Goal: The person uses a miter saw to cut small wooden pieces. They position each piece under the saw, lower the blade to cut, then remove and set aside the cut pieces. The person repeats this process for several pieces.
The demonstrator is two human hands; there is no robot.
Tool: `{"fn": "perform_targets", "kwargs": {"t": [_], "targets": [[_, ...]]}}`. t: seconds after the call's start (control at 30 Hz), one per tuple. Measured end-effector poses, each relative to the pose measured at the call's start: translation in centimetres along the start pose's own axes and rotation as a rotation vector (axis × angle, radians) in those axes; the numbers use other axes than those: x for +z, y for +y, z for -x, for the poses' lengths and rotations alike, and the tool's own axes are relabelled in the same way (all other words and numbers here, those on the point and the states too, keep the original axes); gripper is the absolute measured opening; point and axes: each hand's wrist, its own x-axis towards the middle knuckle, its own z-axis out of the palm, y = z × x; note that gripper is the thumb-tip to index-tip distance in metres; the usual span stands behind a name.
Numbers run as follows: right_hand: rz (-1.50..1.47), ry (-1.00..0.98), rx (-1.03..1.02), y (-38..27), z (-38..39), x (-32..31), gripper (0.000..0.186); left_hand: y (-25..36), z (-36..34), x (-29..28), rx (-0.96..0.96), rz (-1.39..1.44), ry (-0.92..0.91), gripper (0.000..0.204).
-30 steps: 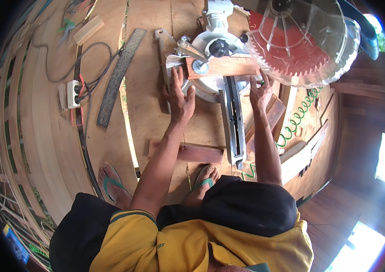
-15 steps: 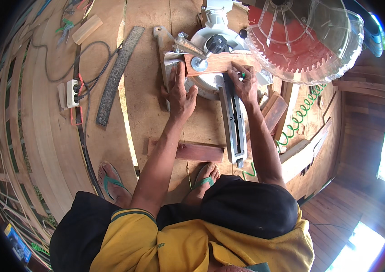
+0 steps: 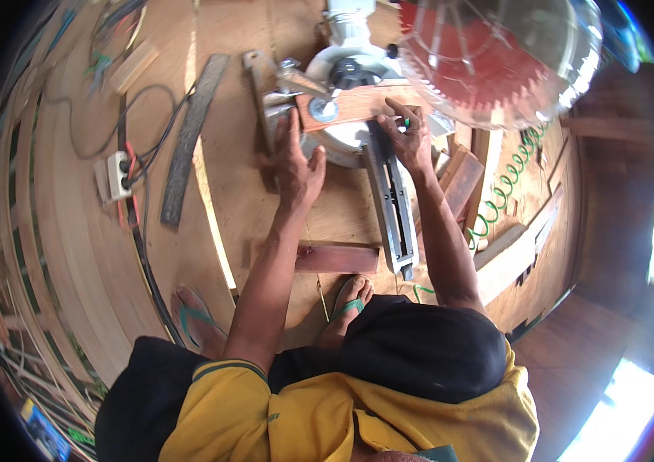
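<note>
The red-brown board (image 3: 361, 102) lies on the saw (image 3: 350, 75), with a round metal pad (image 3: 324, 110) over its left part. It looks hard and stiff, not very heavy, maybe a bit smooth. Its long sides seem best to hold. It runs long from left to right, right end tipped slightly away. The left hand (image 3: 300, 175) is open beside its left end. The right hand (image 3: 411, 142) bends its fingers at the near side; I cannot tell if it grips.

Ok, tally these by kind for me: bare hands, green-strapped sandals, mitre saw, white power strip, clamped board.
Bare hands, left hand and right hand: 2
Green-strapped sandals: 2
Mitre saw: 1
White power strip: 1
Clamped board: 1
Total: 7
</note>
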Motion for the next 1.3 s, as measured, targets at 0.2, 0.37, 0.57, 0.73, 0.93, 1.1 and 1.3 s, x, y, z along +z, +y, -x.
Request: {"fn": "perform_targets", "kwargs": {"t": [0.2, 0.37, 0.57, 0.73, 0.93, 1.1, 1.3], "targets": [[0.148, 0.241, 0.226, 6.4, -0.9, -3.8, 0.054, 1.4, -2.4, -1.8, 0.033, -0.311, 0.051, 0.082], [0.077, 0.192, 0.283, 7.0, -1.7, -3.6, 0.059, 0.9, -3.6, -1.2, 0.113, -0.281, 0.056, 0.08], [-0.041, 0.189, 0.298, 6.6, -2.1, -3.2, 0.054, 1.0, -3.8, -1.1, 0.137, -0.299, 0.023, 0.086], [-0.048, 0.168, 0.326, 5.5, -2.1, -3.3, 0.048, 0.9, -3.6, -1.3, 0.125, -0.262, 0.03, 0.089], [-0.044, 0.191, 0.35, 5.5, -2.2, -3.3, 0.043, 0.9, -3.9, -1.1, 0.147, -0.27, 0.016, 0.088], [-0.067, 0.196, 0.342, 5.8, -2.4, -3.5, 0.046, 1.0, -3.9, -0.7, 0.172, -0.265, 0.038, 0.085], [-0.03, 0.206, 0.348, 6.6, -2.9, -3.9, 0.048, 0.8, -4.3, 0.1, 0.177, -0.109, 0.013, 0.079]]}}
